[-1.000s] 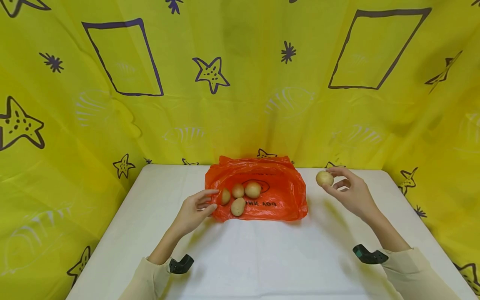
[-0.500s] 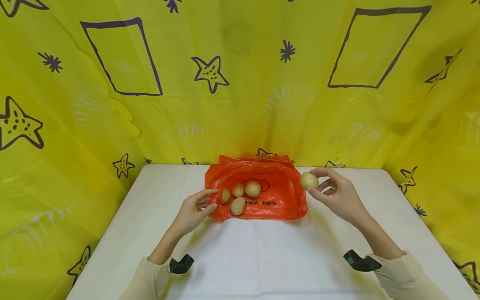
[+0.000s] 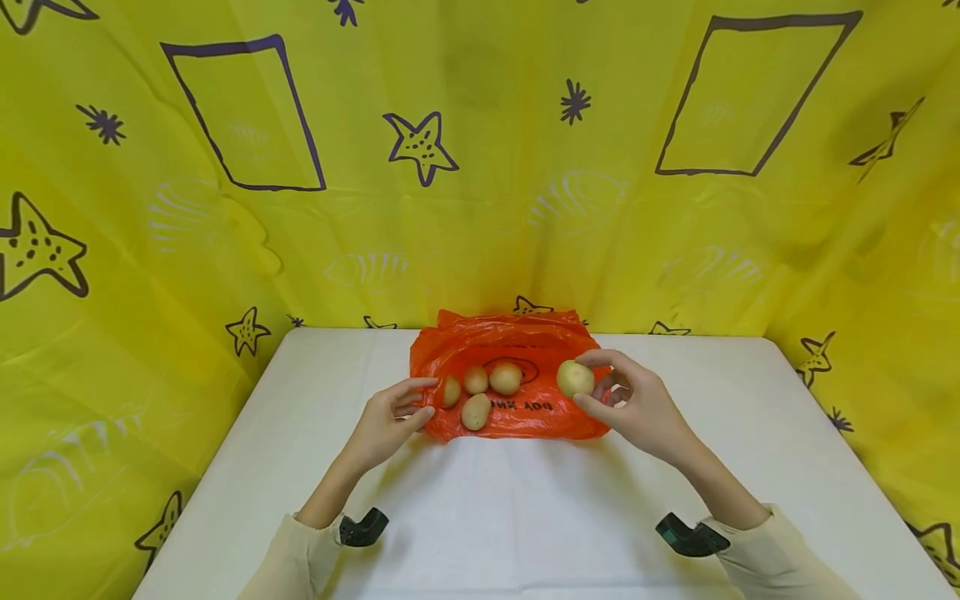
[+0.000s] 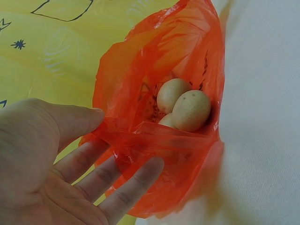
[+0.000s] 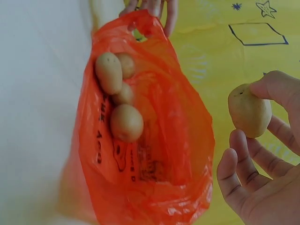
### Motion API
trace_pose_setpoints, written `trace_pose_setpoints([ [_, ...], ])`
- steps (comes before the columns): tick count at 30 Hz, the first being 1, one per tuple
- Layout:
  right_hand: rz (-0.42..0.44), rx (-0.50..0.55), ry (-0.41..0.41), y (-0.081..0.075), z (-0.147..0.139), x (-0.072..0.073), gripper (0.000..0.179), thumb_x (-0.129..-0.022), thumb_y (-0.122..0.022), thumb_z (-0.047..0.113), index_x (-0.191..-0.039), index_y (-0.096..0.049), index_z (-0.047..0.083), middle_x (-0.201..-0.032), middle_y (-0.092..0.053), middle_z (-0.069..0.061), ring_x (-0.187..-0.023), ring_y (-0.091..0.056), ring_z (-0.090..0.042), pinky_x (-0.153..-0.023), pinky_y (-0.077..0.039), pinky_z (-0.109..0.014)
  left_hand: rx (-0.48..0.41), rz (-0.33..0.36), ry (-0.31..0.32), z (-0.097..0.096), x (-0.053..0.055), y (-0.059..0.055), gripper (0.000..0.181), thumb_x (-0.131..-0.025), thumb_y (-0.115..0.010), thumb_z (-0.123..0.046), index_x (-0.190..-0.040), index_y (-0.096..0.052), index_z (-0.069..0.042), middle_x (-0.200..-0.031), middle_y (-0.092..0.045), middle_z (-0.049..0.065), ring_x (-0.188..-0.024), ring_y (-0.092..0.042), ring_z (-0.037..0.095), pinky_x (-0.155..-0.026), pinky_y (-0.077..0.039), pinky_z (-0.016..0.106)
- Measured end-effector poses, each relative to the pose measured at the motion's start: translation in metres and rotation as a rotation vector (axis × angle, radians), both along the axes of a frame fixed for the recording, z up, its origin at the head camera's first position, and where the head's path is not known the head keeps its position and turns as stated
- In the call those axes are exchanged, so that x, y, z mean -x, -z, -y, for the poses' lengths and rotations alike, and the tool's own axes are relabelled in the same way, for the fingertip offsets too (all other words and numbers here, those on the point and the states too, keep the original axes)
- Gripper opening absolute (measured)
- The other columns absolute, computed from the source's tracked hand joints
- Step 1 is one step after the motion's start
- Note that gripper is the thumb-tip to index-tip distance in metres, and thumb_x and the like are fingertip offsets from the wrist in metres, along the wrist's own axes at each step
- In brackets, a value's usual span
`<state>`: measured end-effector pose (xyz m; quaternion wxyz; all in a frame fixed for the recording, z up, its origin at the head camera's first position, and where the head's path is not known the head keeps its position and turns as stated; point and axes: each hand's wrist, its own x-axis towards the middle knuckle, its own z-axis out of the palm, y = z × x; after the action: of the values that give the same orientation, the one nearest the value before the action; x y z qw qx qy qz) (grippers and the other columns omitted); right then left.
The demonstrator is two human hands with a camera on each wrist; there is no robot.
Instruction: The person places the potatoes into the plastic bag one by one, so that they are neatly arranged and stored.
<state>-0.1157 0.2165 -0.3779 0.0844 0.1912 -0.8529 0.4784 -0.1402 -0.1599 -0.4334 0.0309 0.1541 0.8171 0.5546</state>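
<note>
My right hand (image 3: 637, 408) pinches a pale potato (image 3: 575, 379) between thumb and fingers over the right part of a red plastic bag (image 3: 555, 421). In the right wrist view that potato (image 5: 250, 110) appears beside the bag's side. My left hand (image 3: 386, 425) holds the left end of the bag. The left wrist view has the left thumb at the bag's edge and the other fingers extended under the thin red film (image 4: 154, 133). Several potatoes lie inside, among them a round one (image 3: 506, 379) and a longer one (image 3: 476, 412); one is partly covered by the film.
The bag lies mouth toward me at the back of a white-covered table (image 3: 480, 517). Directly behind and on both sides hangs a yellow curtain (image 3: 480, 233) printed with stars. A dark device (image 3: 690, 537) sits on the right wrist, another (image 3: 363, 527) on the left.
My right hand has moved left with the potato, from beyond the bag's right side to over it. The left hand and the potatoes in the bag have stayed put.
</note>
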Motion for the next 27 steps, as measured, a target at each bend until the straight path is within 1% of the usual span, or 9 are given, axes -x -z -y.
trace_pose_setpoints([
  [9,0.021,0.028,-0.052,0.008,0.024,0.002,0.043,-0.087,-0.084,0.014,-0.125,-0.065,0.022,-0.114,-0.065,0.003,-0.078,-0.063,-0.019,-0.063,-0.056,-0.028,-0.002,0.009,0.001,0.000,0.000,0.000,0.042,-0.095,-0.072,-0.005,-0.136,-0.065,-0.009,-0.128,-0.068,0.018,-0.111,-0.071,0.036,-0.083,-0.062,0.032],
  [13,0.038,0.026,-0.054,0.016,0.032,0.004,0.043,-0.087,-0.084,0.017,-0.125,-0.065,0.024,-0.114,-0.065,0.004,-0.078,-0.062,-0.018,-0.063,-0.056,-0.030,0.001,0.009,-0.002,0.000,-0.001,-0.001,0.042,-0.095,-0.072,-0.004,-0.136,-0.065,-0.009,-0.128,-0.068,0.018,-0.111,-0.071,0.036,-0.083,-0.062,0.032],
  [17,0.055,0.037,-0.059,0.025,0.039,0.007,0.042,-0.087,-0.084,0.018,-0.125,-0.066,0.021,-0.113,-0.066,0.002,-0.078,-0.062,-0.019,-0.064,-0.056,-0.030,0.001,0.009,-0.001,0.000,-0.002,-0.001,0.042,-0.095,-0.072,-0.004,-0.136,-0.065,-0.009,-0.128,-0.068,0.018,-0.110,-0.071,0.035,-0.083,-0.062,0.033],
  [23,0.107,0.049,-0.040,0.040,0.049,0.013,0.040,-0.087,-0.084,0.018,-0.123,-0.067,0.020,-0.107,-0.067,-0.002,-0.079,-0.063,-0.020,-0.065,-0.056,-0.028,-0.008,0.002,0.013,0.000,-0.001,-0.001,0.042,-0.095,-0.072,-0.005,-0.136,-0.064,-0.009,-0.127,-0.068,0.019,-0.110,-0.071,0.037,-0.083,-0.062,0.032],
  [27,0.165,0.069,-0.019,0.050,0.056,0.017,0.039,-0.087,-0.084,0.019,-0.123,-0.067,0.019,-0.110,-0.066,-0.003,-0.082,-0.062,-0.022,-0.067,-0.056,-0.028,-0.010,-0.010,0.019,0.000,-0.001,-0.001,0.041,-0.095,-0.072,-0.005,-0.136,-0.064,-0.008,-0.127,-0.069,0.019,-0.109,-0.071,0.036,-0.082,-0.062,0.032],
])
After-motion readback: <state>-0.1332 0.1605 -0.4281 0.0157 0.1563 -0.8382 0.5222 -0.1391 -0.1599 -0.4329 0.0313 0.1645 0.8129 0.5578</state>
